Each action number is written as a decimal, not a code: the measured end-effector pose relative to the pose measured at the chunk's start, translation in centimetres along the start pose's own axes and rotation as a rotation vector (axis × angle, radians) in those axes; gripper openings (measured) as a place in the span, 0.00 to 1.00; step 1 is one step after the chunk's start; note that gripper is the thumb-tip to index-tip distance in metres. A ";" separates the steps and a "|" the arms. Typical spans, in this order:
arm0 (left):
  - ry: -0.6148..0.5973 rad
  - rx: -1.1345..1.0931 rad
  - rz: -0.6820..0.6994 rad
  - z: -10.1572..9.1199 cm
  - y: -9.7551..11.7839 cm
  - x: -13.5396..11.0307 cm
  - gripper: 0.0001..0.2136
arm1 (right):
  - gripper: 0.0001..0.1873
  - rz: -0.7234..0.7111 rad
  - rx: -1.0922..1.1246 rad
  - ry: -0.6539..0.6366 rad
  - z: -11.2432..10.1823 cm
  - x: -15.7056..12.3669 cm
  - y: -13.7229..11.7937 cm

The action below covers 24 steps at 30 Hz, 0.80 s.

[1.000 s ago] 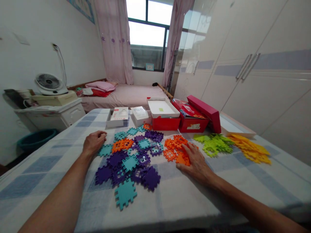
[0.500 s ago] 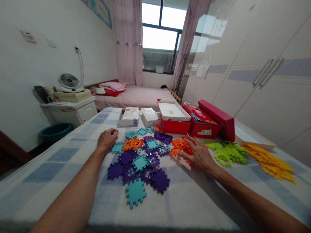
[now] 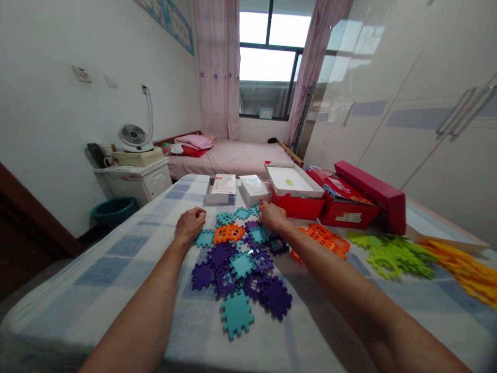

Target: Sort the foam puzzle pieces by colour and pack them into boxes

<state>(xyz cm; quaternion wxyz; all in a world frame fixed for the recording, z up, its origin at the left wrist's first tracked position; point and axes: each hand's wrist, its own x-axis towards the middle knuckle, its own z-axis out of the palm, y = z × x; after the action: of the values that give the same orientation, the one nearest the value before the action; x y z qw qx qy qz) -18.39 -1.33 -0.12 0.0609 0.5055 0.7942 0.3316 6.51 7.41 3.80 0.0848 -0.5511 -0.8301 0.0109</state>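
Note:
A heap of flat toothed plastic tiles lies on the checked cloth: purple tiles (image 3: 222,254), teal tiles (image 3: 236,313) and an orange tile (image 3: 229,233) among them. My left hand (image 3: 189,226) rests loosely curled at the heap's left edge, next to a teal tile (image 3: 203,238). My right hand (image 3: 273,216) reaches across to the heap's far side, fingers curled down over a small orange tile; whether it grips it is hidden. An orange pile (image 3: 324,238) lies to the right of my right arm.
Green tiles (image 3: 392,254) and yellow tiles (image 3: 462,264) lie further right. Red boxes (image 3: 349,199) and a red-and-white box (image 3: 295,191) stand behind, with two small white boxes (image 3: 221,189). The table (image 3: 97,264) is covered in blue-checked cloth. A bed, fan and wardrobe surround it.
My right hand left the orange pile and moved left and away to the far side of the mixed heap. The camera turned left. My left hand stayed put.

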 end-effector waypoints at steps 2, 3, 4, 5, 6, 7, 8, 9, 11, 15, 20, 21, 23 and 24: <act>0.003 0.008 0.004 0.0 0.0 0.0 0.15 | 0.18 0.029 -0.012 0.003 0.3 0.2 -0.1; 0.005 0.010 0.002 0.0 0.0 -0.1 0.15 | 0.17 0.034 -0.016 0.011 0.4 0.1 -0.1; 0.006 0.010 -0.001 0.0 0.1 -0.1 0.15 | 0.17 0.035 -0.019 0.021 0.4 -0.1 0.0; 0.006 0.009 -0.003 0.0 0.1 -0.1 0.15 | 0.16 0.036 -0.021 0.032 0.2 -0.4 0.1; 0.007 0.008 -0.005 0.0 0.1 -0.1 0.14 | 0.17 0.037 -0.020 0.048 0.0 -0.8 0.1; 0.008 0.006 -0.006 0.0 0.2 -0.2 0.14 | 0.18 0.037 -0.018 0.067 -0.4 -1.2 0.1; 0.009 0.005 -0.005 -0.1 0.2 -0.2 0.14 | 0.19 0.037 -0.021 0.093 -0.8 -1.5 0.0; 0.011 0.005 -0.005 -0.1 0.2 -0.2 0.14 | 0.21 0.031 -0.005 0.120 -1.3 -1.9 -0.2; 0.015 0.006 -0.005 0.0 0.2 -0.2 0.14 | 0.23 -0.010 0.081 0.148 -2.2 -2.5 -1.0; 0.018 0.015 -0.003 0.1 0.1 -0.1 0.14 | 0.21 -0.148 0.274 0.019 -2.7 -3.4 -4.0; 0.013 0.027 0.001 0.0 0.1 -0.1 0.14 | 0.23 -0.141 0.280 -0.041 -0.6 -4.6 -7.5; 0.012 0.029 0.000 0.0 0.1 -0.1 0.15 | 0.25 -0.135 0.263 -0.033 -0.1 -4.8 -7.9; 0.009 0.033 -0.004 0.0 0.1 -0.1 0.14 | 0.25 -0.139 0.238 -0.020 0.5 -5.2 -8.2; 0.009 0.034 -0.006 0.0 0.1 -0.1 0.14 | 0.24 -0.149 0.235 -0.010 0.7 -5.3 -8.2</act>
<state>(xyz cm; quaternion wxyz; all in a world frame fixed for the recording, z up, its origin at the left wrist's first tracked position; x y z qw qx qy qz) -18.25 -1.38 -0.11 0.0498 0.5026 0.8014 0.3203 0.91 -0.66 3.29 0.1452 -0.4743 -0.8620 0.1047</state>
